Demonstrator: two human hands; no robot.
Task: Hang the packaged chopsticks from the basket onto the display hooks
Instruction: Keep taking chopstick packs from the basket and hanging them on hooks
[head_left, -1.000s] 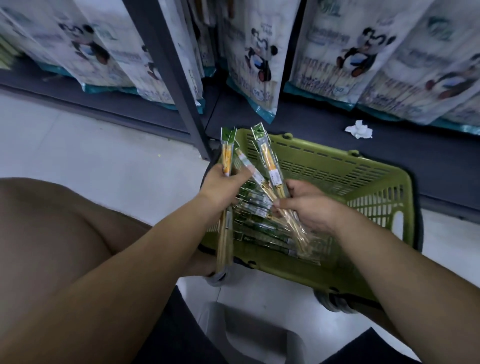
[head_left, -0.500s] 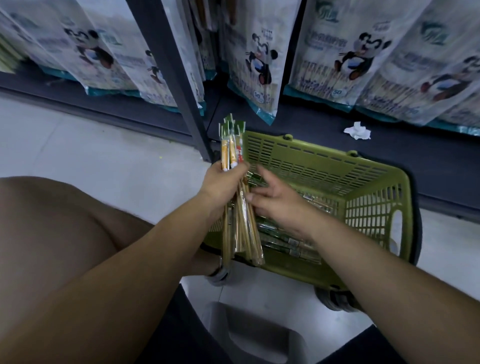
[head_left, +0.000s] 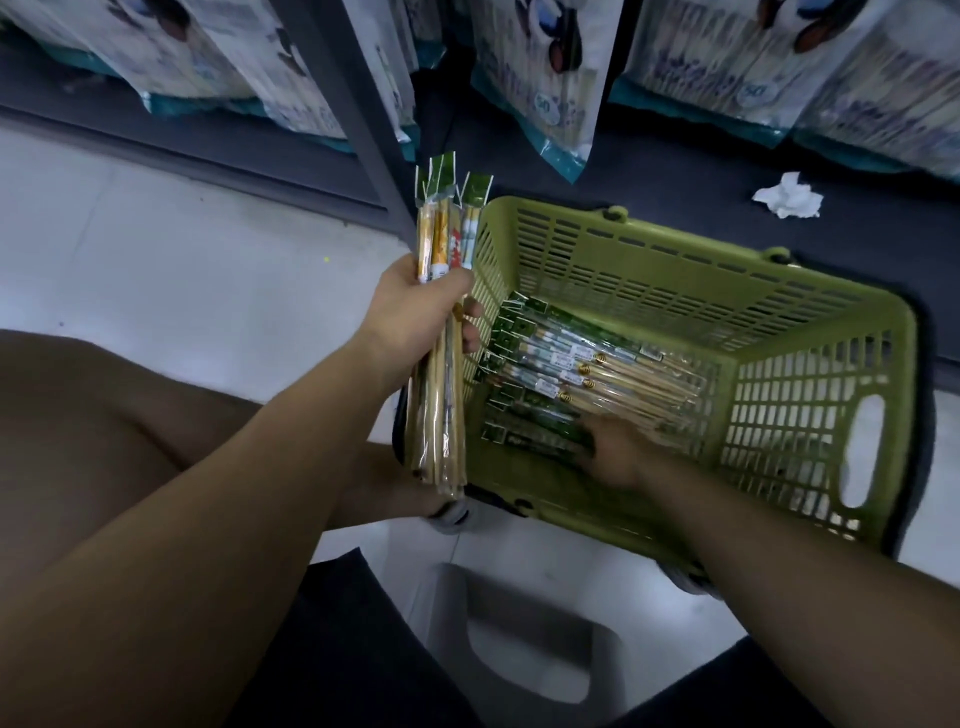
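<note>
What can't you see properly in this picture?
All in the head view:
- Display hooks: none shows in the frame.
- Right hand in the green plastic basket: motion blur hides whether it grips a pack.
- Clear-wrapped bundle of wooden chopsticks in the left hand: the packs overlap, so their number is unclear.
- White printed bags on the shelf: cut off by the top edge.

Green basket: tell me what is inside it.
A pile of packaged chopsticks lies in the green basket, green header cards toward the person's left. The right hand covers the nearest packs; anything beneath the pile is hidden.
</note>
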